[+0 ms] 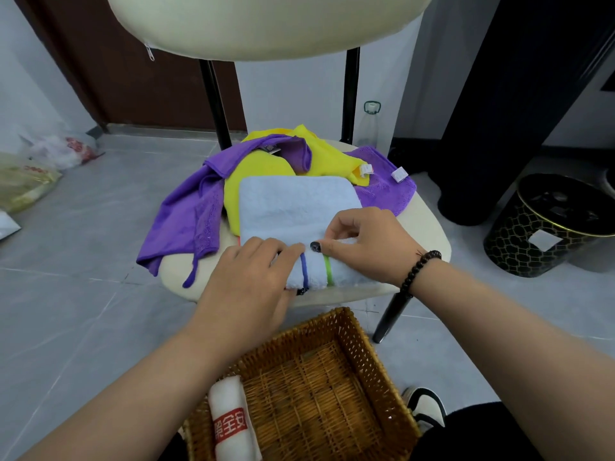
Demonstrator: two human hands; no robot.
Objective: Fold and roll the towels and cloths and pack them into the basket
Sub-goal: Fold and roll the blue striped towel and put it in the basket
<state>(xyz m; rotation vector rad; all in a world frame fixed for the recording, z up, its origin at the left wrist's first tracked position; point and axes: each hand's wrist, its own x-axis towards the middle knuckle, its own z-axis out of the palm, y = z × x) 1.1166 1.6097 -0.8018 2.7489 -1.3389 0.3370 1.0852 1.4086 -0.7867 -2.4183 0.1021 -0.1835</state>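
A light blue towel point(296, 204) with a blue and a green stripe lies folded on the cream chair seat point(429, 227), its near end rolled up. My left hand point(253, 274) grips the left part of that roll. My right hand point(362, 241) curls its fingers over the right part, thumb at the roll's top. Under and behind the towel lie a yellow cloth point(263, 168) and purple cloths point(186, 221). A wicker basket point(362, 341) stands on the floor in front of the chair, with a rolled white towel point(229, 424) bearing a red label along its left side.
A black patterned bin point(532, 234) stands at the right beside a tall black column point(512, 104). A clear bottle point(367, 128) stands behind the chair. Plastic bags point(50, 154) lie on the grey tile floor at the left. The chair's backrest point(266, 24) fills the top.
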